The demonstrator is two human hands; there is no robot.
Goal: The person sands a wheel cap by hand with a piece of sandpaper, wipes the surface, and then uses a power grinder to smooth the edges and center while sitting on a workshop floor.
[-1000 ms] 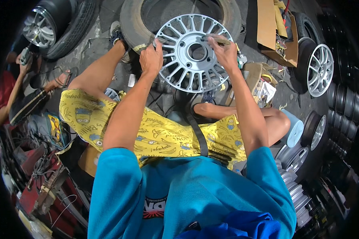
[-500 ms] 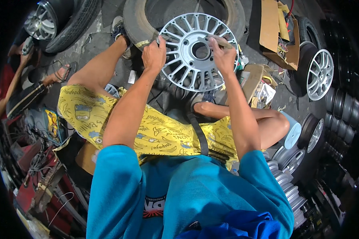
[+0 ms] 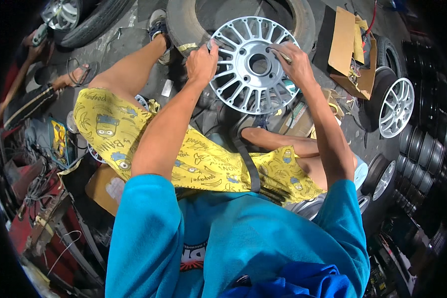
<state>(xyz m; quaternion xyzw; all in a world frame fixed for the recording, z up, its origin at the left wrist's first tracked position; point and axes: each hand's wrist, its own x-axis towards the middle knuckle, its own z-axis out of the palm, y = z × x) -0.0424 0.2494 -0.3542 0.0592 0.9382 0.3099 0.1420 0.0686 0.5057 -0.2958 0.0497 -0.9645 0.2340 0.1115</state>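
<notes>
A silver multi-spoke wheel face with a round centre hole is tilted up in front of me, above my legs. At its left edge my left hand is closed around the outer rim. My right hand pinches a small, thin, brownish-grey piece that looks like sandpaper. That piece lies against the spokes just right of the hub, at the upper right of the wheel face. My right fingers partly cover it.
Behind the wheel face lies a large tyre. An open cardboard box and a silver wheel stand at right, near stacked dark rims. At upper left, another person's hand holds a tool near a wheel.
The wheel face and both hands sit slightly farther right in the picture. My right hand has moved a little outward from the hub, over the spokes. My left hand keeps its grip.
</notes>
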